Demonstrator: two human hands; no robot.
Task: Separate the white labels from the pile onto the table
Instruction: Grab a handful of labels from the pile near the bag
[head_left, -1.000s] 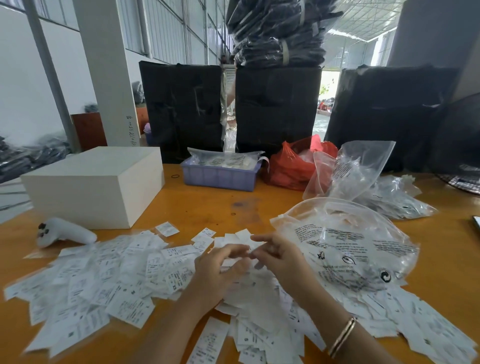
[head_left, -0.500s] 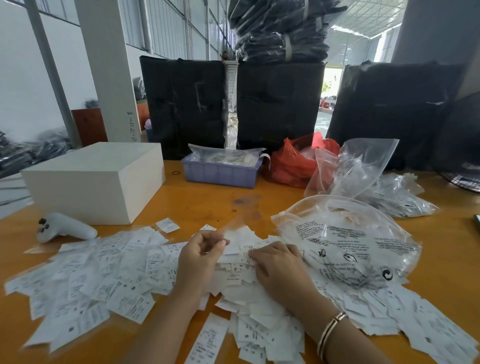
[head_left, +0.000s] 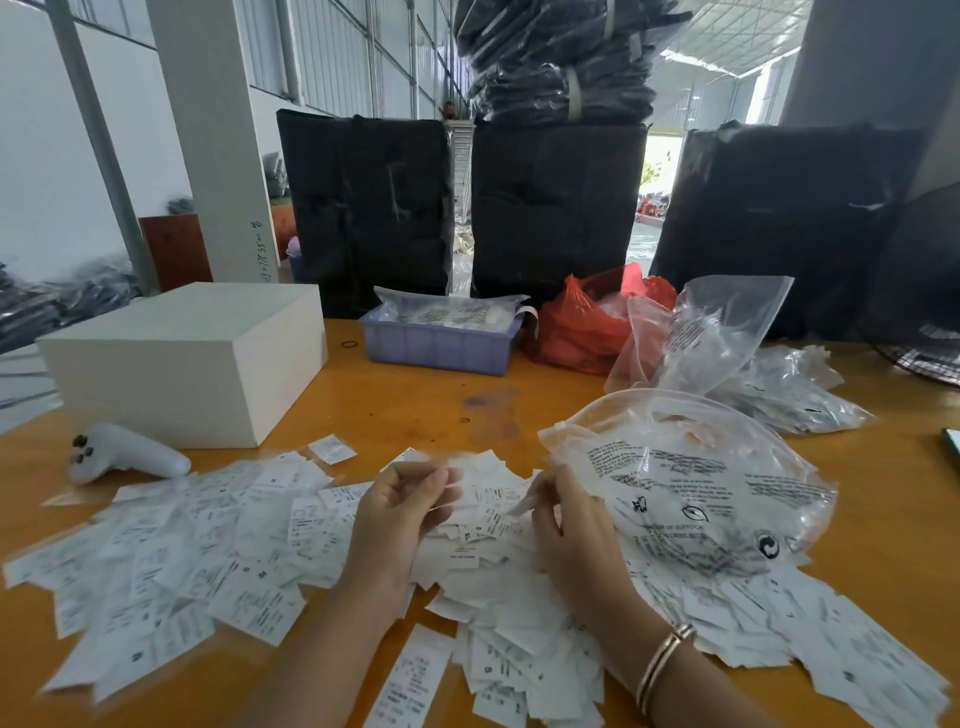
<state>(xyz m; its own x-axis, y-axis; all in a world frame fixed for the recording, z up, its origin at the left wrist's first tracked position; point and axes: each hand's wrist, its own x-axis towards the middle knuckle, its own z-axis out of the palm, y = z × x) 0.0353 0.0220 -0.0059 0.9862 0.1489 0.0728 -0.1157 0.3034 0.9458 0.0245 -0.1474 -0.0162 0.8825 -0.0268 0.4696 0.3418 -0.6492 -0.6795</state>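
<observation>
The small white printed paper labels (head_left: 218, 551) lie in a wide, loose heap across the lower half of the frame on the orange wooden table (head_left: 415, 405), thickest at lower centre. They look featherlight, thin and limp — flat rectangular slips that slide over one another and probably cling in layers, so each is best pinched at a free edge or corner and peeled away rather than scooped.

The left hand (head_left: 400, 514), at centre, curls its fingers over the heap with fingertips meeting; whether a slip sits between them I cannot tell. The right hand (head_left: 566, 525), just right of centre, pinches one narrow white label (head_left: 523, 505) by its end.

A crinkled clear plastic bag with black print (head_left: 691, 493) rests on the heap at centre right — glossy, slippery, easily dragged along.
</observation>
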